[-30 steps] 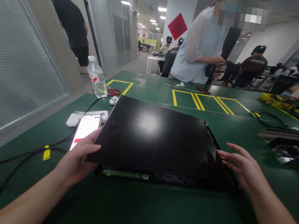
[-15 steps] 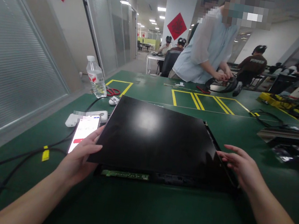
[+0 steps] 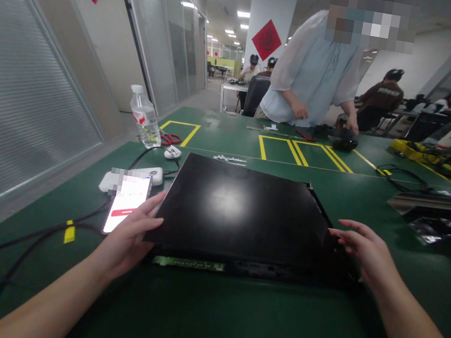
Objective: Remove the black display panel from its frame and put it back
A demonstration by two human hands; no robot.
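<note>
- Head view: glossy black rectangular panel [image 3: 244, 212] tilted over a shallow black frame [image 3: 277, 274], left side raised
- Left hand [image 3: 122, 244], at the frame's left, pinches the panel's near corner between thumb and fingers
- Right hand [image 3: 369, 255], at the frame's right, fingers loosely spread; contact with the panel unclear
- Flat rectangular phone [image 3: 128, 203], white-screened, left of the frame

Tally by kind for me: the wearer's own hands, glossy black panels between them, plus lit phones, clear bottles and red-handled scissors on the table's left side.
Hands: 2 (left hand, right hand)
Glossy black panel: 1
Lit phone: 1
Clear bottle: 1
Red-handled scissors: 1
Total: 6
</note>
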